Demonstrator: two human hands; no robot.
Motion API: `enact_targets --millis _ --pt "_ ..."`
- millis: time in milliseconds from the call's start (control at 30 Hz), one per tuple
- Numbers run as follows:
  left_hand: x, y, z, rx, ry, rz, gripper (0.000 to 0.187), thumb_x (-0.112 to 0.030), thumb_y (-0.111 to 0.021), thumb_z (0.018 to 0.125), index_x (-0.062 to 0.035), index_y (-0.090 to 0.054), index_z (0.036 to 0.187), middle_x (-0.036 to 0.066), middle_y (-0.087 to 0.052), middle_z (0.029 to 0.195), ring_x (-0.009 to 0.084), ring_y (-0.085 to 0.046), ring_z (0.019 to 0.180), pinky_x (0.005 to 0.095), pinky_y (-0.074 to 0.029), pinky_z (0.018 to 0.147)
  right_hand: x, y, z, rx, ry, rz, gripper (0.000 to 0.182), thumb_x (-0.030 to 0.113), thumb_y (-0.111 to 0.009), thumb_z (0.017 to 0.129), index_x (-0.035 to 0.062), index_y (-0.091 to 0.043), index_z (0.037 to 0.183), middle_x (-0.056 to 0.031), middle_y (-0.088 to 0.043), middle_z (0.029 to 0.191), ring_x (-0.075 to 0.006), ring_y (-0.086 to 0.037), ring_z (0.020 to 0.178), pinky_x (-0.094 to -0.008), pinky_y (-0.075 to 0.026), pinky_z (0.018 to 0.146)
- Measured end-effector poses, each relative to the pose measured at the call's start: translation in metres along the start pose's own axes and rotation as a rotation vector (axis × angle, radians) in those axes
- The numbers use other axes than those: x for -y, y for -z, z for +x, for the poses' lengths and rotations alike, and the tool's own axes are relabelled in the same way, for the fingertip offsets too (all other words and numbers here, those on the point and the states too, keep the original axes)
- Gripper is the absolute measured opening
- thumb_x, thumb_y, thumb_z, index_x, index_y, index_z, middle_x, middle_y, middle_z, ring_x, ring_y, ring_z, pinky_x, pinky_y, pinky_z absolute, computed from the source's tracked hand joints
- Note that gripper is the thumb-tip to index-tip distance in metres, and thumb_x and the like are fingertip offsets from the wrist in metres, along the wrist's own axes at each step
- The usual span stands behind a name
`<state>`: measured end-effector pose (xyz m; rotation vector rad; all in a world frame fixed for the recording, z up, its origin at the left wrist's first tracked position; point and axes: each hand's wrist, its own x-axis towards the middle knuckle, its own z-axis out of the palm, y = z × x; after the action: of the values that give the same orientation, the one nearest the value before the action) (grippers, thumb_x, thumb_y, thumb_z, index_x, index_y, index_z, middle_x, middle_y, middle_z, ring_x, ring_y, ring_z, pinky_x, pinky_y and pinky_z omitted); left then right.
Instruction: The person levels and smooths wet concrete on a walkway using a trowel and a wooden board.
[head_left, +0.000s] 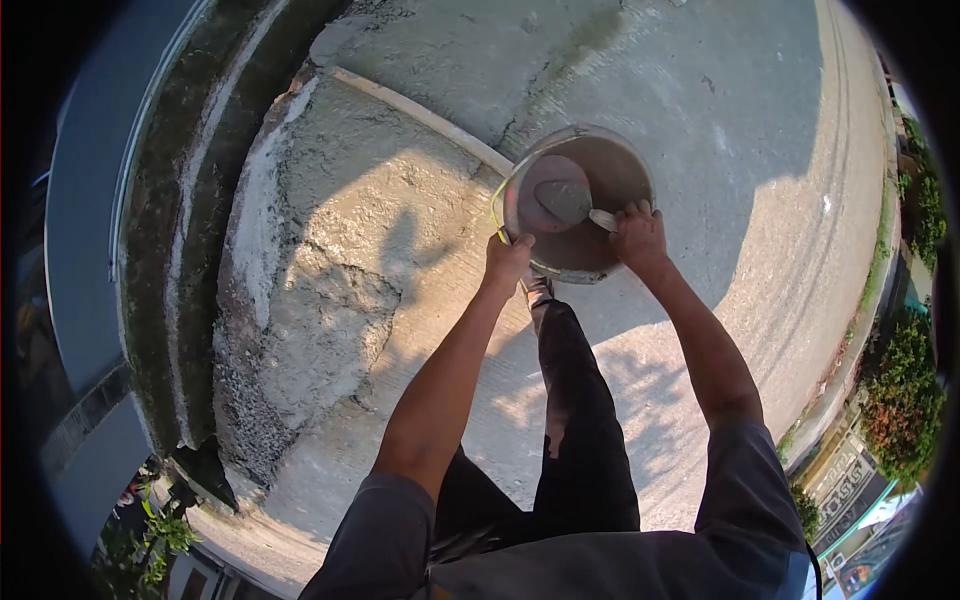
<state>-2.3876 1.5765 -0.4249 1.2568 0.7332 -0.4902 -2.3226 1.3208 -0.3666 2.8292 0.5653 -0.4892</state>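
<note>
A round bucket (618,172), its mouth facing me, is held out in front over the pavement. My left hand (508,260) is closed around its near-left rim, where a yellowish handle hangs. In my right hand (638,236) is the grip of a trowel (568,201), with the fingers at the bucket's right rim. The trowel's blade lies inside the bucket, over its pinkish, cement-smeared bottom. Wet concrete (345,250) spreads on the ground to the left, rough at its near edge.
A long wooden strip (425,116) borders the concrete and runs to the bucket. Farther left, a dark drainage channel (200,200) curves past a gravelly edge (250,400). My foot (538,290) stands just below the bucket. Shrubs (905,375) line the right roadside.
</note>
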Motion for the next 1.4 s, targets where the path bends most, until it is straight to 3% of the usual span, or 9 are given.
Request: enact_targets --millis 133,300,467,600,667,800,1000,1167,1400 --pt "-0.014 -0.065 0.122 -0.07 0.063 -0.012 0.023 -0.012 -0.074 0.087 -0.002 -0.063 0.105 0.006 -0.063 0.092 0.0187 -0.064 0.08 0.0387 -0.062 0.067 -0.051 0.006 0.067 -0.35 -0.003 0.142 0.02 0.021 -0.066 0.091 0.0042 -0.071 0.099 -0.0114 -0.067 0.107 -0.0308 -0.063 0.102 -0.0466 -0.049 0.08" --pt "-0.031 -0.118 0.22 -0.08 0.094 -0.008 0.029 -0.008 -0.071 0.088 0.0015 -0.061 0.114 0.011 -0.064 0.103 0.0251 -0.068 0.087 0.0416 -0.066 0.068 -0.076 -0.019 0.032 -0.2 -0.347 0.638 0.023 0.017 -0.069 0.094 0.0003 -0.062 0.08 -0.017 -0.064 0.08 -0.0391 -0.064 0.079 -0.0509 -0.051 0.073" --pt "-0.011 -0.141 0.27 -0.076 0.183 -0.145 0.036 -0.011 -0.069 0.09 0.0013 -0.063 0.123 0.015 -0.065 0.114 0.0314 -0.071 0.094 0.0487 -0.07 0.067 -0.026 -0.151 0.008 0.042 -0.155 0.716 0.023 0.022 -0.07 0.093 0.001 -0.063 0.092 -0.0194 -0.066 0.089 -0.0397 -0.065 0.087 -0.0517 -0.054 0.078" --pt "0.012 -0.131 0.287 -0.142 0.299 -0.156 0.039 -0.015 -0.072 0.092 -0.0008 -0.06 0.127 0.015 -0.063 0.121 0.0304 -0.069 0.101 0.0494 -0.068 0.073 0.019 -0.233 0.076 0.187 -0.019 0.572 0.044 0.028 -0.074 0.087 0.0007 -0.058 0.116 -0.0197 -0.065 0.108 -0.0373 -0.063 0.103 -0.0501 -0.053 0.087" --pt "0.018 -0.119 0.279 -0.095 0.283 -0.222 0.046 -0.015 -0.074 0.093 0.0003 -0.054 0.131 0.016 -0.06 0.129 0.0329 -0.069 0.108 0.0541 -0.064 0.086 0.04 -0.251 0.117 0.113 -0.026 0.502 0.057 0.031 -0.076 0.086 0.0003 -0.055 0.129 -0.0196 -0.063 0.121 -0.0366 -0.06 0.116 -0.05 -0.05 0.096" --pt "0.034 -0.089 0.275 0.062 0.12 -0.087 0.068 -0.027 -0.081 0.089 0.0027 -0.046 0.139 0.017 -0.057 0.138 0.0314 -0.061 0.124 0.046 -0.054 0.1 0.083 -0.293 0.18 0.226 -0.095 0.386 0.076 0.036 -0.075 0.087 0.0023 -0.044 0.148 -0.0197 -0.055 0.142 -0.0357 -0.055 0.132 -0.0543 -0.045 0.106" --pt "0.044 -0.027 0.155 -0.009 0.009 0.35 0.111 -0.05 -0.083 0.083 0.0094 -0.025 0.156 0.035 -0.044 0.151 0.0377 -0.046 0.143 0.0467 -0.042 0.115 0.097 -0.318 0.223 0.272 -0.149 0.336 0.059 0.038 -0.077 0.086 0.0065 -0.053 0.129 -0.0156 -0.064 0.121 -0.0324 -0.064 0.117 -0.0528 -0.055 0.087" --pt "0.081 0.075 0.058 -0.086 -0.145 0.475 0.09 -0.043 -0.074 0.095 0.0069 -0.031 0.156 0.033 -0.044 0.153 0.0429 -0.048 0.142 0.047 -0.041 0.117 0.101 -0.291 0.157 -0.151 0.04 0.426 0.047 0.031 -0.079 0.084 0.0023 -0.056 0.113 -0.0193 -0.065 0.106 -0.0393 -0.064 0.103 -0.0519 -0.056 0.082" --pt "0.101 0.196 -0.049 -0.084 -0.451 0.826 0.071 -0.024 -0.068 0.097 0.0051 -0.035 0.153 0.029 -0.044 0.153 0.0445 -0.043 0.142 0.0447 -0.041 0.116 0.155 -0.179 -0.075 -0.153 -0.143 0.518 0.038 0.019 -0.079 0.081 -0.0026 -0.059 0.105 -0.0237 -0.063 0.099 -0.0452 -0.06 0.098 -0.055 -0.051 0.085"
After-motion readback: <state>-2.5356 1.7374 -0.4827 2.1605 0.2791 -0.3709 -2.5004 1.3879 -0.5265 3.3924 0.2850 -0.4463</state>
